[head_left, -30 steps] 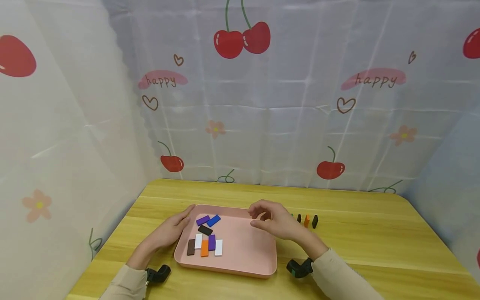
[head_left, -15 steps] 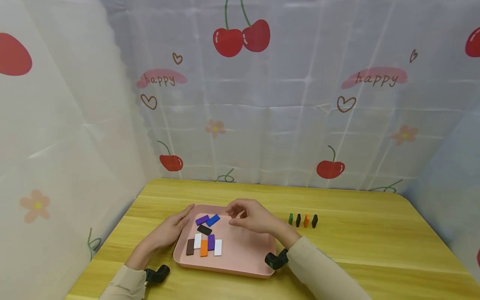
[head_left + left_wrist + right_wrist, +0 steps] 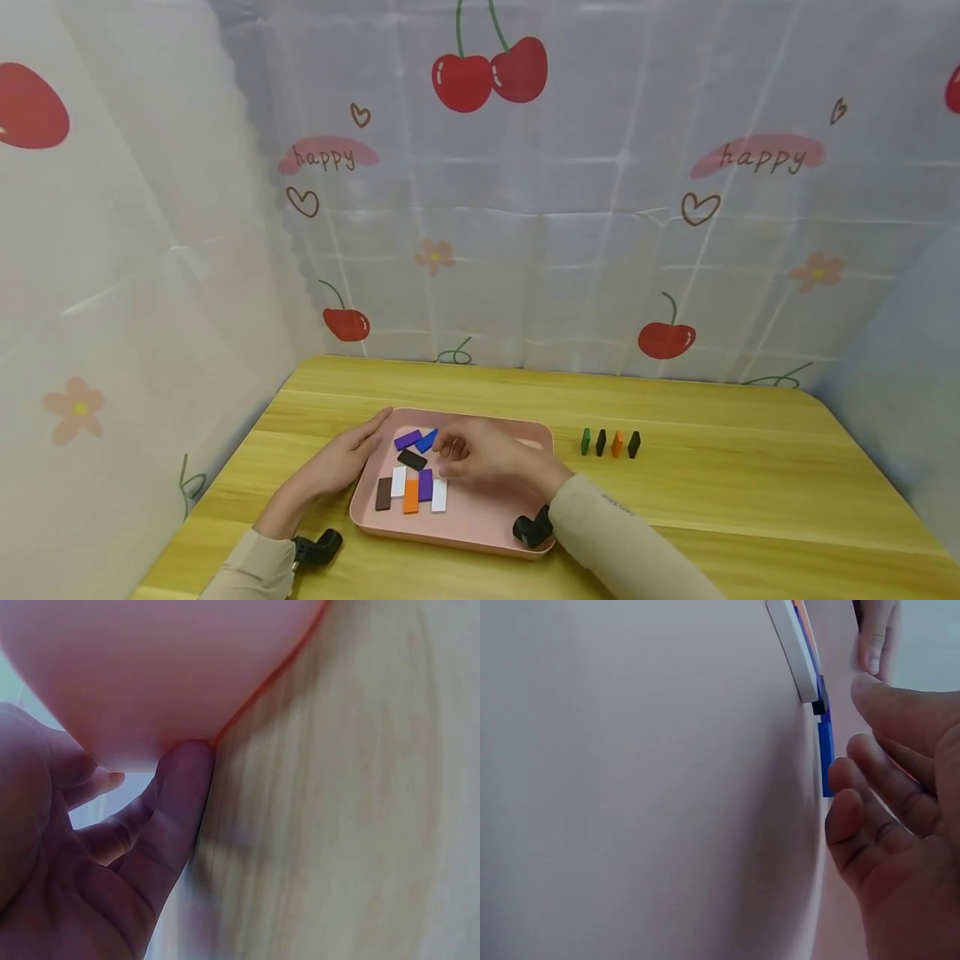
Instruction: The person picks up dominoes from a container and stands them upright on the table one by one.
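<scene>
My left hand (image 3: 337, 462) rests its nearly straight fingers along the left side of the pink tray (image 3: 487, 533); in the left wrist view its fingertips (image 3: 186, 776) touch the tray's outer wall. Over the tray hovers my right hand (image 3: 480, 454), fingers loosely curved and holding nothing. Closest to its fingertips is a blue domino (image 3: 425, 442), partly hidden by the hand. Beside that lie a purple domino (image 3: 407, 440) and a black domino (image 3: 412, 460). Nearer the front, a brown domino (image 3: 383, 494), white ones, an orange domino (image 3: 411, 497) and another purple domino (image 3: 426, 485) lie flat together.
Right of the tray, a green domino (image 3: 586, 442), an orange domino (image 3: 617, 444) and two dark ones stand upright in a row on the wooden table (image 3: 720, 483). A cherry-printed curtain (image 3: 525, 275) hangs behind the table.
My right hand has moved left across the tray, from its right side to the dominoes, uncovering the green standing domino. The left hand has stayed at the tray's left side.
</scene>
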Tool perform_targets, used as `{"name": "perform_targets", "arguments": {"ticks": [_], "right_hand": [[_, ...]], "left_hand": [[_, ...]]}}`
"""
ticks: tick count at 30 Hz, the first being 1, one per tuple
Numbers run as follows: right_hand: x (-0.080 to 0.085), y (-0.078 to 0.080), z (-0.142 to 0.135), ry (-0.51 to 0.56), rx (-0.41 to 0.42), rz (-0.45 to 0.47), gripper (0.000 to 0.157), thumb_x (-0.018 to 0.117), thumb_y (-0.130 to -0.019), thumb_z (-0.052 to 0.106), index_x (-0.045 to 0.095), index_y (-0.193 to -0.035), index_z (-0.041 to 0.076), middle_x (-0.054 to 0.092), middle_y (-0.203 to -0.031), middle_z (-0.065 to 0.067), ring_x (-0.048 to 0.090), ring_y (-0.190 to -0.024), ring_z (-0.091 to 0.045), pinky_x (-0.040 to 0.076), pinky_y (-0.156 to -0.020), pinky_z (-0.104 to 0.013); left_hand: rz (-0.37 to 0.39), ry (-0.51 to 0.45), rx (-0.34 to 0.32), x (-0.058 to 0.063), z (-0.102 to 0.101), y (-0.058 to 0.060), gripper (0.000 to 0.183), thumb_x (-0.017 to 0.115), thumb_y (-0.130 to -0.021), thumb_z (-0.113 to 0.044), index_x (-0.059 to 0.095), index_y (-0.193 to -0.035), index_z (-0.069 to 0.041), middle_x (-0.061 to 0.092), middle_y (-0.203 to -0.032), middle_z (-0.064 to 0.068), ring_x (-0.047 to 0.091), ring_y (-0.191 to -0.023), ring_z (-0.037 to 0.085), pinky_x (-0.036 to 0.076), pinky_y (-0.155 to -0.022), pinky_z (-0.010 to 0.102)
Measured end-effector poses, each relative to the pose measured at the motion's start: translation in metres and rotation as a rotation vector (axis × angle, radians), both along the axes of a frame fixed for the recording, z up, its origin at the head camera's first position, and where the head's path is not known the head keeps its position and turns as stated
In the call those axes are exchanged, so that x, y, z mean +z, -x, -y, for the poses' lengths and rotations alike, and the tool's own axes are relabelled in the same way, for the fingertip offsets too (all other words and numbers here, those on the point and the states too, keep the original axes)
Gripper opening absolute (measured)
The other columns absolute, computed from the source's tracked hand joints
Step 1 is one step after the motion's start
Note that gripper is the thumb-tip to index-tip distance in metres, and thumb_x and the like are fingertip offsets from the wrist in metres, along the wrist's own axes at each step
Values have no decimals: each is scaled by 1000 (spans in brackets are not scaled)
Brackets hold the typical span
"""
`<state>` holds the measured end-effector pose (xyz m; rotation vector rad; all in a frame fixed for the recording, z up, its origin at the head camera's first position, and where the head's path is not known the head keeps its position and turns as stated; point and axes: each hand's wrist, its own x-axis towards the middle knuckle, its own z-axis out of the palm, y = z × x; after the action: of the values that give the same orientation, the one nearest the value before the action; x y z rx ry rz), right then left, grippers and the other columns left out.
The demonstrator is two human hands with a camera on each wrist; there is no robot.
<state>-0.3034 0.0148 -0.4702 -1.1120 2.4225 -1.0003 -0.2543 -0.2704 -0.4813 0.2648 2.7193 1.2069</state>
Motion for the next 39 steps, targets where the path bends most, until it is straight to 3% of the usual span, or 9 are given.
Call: {"name": "perform_targets", "arguments": {"ticks": [8,21,27,34,39], "right_hand": [[-4,0,2,-37,62,-47,21,78,-94,24,70,-113,20,66,-98,9,59,-89,-4,53,-84,-18],[-5,0,0,-84,23,-99,16,65,-100,12,75,-107,23,67,-106,12,58,-94,-4,52,-89,-19],[-7,-1,-1,-110,-40,-118,14,66,-100,14,76,-101,24,67,-105,13,58,-97,-6,54,-96,-25],[-6,0,-4,-98,-78,-94,9,69,-98,14,73,-97,22,62,-93,12,56,-87,-7,52,-83,-20],[-5,-1,-5,-104,-102,-75,7,70,-98,17,73,-96,23,61,-91,11,56,-86,-8,51,-80,-20]], "left_hand": [[-1,-1,6,2,0,1,53,36,-114,-27,24,-166,-20,26,-171,5,23,-158,32,21,-128,57],[-7,-4,-9,0,1,-1,53,35,-114,-27,24,-165,-18,25,-171,6,23,-158,31,21,-128,55],[-7,-13,-10,-1,0,-1,53,35,-114,-26,25,-165,-19,26,-171,6,23,-158,32,21,-128,56],[-7,-12,-7,-2,1,0,53,35,-114,-27,24,-166,-20,27,-171,5,23,-158,32,21,-128,55],[-2,-21,-7,-1,0,0,53,35,-114,-26,24,-166,-19,26,-171,5,22,-158,32,20,-128,55]]}}
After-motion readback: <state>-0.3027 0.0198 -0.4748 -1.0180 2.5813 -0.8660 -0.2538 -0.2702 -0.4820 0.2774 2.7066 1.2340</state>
